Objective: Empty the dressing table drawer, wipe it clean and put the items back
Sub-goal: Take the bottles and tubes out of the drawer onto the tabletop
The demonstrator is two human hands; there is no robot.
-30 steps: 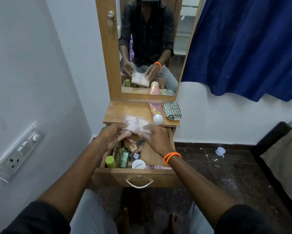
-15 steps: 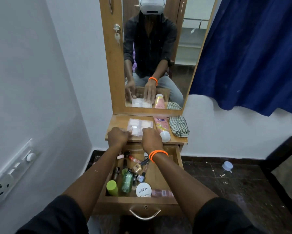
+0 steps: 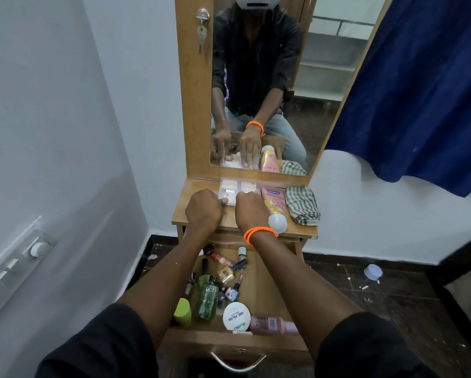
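A clear compartment box (image 3: 239, 186) lies on the dressing table top (image 3: 228, 221) against the mirror. My left hand (image 3: 204, 208) pinches its near left corner, thumb on the edge. My right hand (image 3: 249, 211), with an orange wristband, touches the box's near edge; the mirror shows its fingers straight. Beside the box lie a pink lotion bottle (image 3: 273, 203) and a checked cloth (image 3: 301, 204). Below, the open drawer (image 3: 228, 342) holds a green bottle (image 3: 208, 298), a white round jar (image 3: 236, 316), a lime-capped item (image 3: 182, 312), a pink bottle (image 3: 272, 324) and several small nail polish bottles.
A white wall with a switch panel (image 3: 10, 268) stands close on the left. A blue curtain (image 3: 419, 91) hangs at the right. A white cap (image 3: 373, 271) and scraps lie on the dark floor. Furniture (image 3: 468, 285) stands at the far right edge.
Both hands carried the clear box up from over the drawer, set it on the table top and slid it back against the mirror.
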